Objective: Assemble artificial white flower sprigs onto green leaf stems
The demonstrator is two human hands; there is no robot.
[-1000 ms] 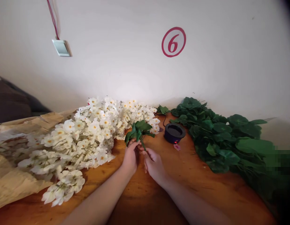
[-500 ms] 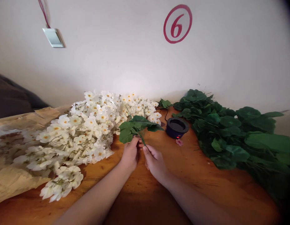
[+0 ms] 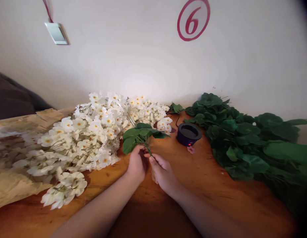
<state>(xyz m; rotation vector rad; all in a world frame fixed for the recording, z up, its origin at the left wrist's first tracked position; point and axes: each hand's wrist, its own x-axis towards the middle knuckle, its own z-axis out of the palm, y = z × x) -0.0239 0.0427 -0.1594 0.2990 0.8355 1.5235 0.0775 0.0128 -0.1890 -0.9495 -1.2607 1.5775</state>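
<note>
A small bunch of artificial green leaves (image 3: 138,133) is held up over the middle of the table, its leaves pointing away from me. My right hand (image 3: 161,168) pinches the stems between thumb and fingers. Close beside it, my left hand (image 3: 138,163) is closed just under the leaves, its fingers against the stems; those fingertips are partly hidden. Thin bare stems stick up past the leaves. Just right of the bunch stands a round dark blue pot (image 3: 189,135) with a lit red light and a cord behind it.
White artificial flowers (image 3: 99,129) with yellow centres are heaped at the left, partly on brown paper (image 3: 17,188). Green leaves (image 3: 247,138) are piled at the right. A pink flower piece (image 3: 191,150) lies before the pot on the wooden table (image 3: 200,188). The wall (image 3: 133,49) rises behind.
The leaf bunch has tilted and shifted slightly left in my hands. The whole view has shifted a little with my head. Both hands keep their hold.
</note>
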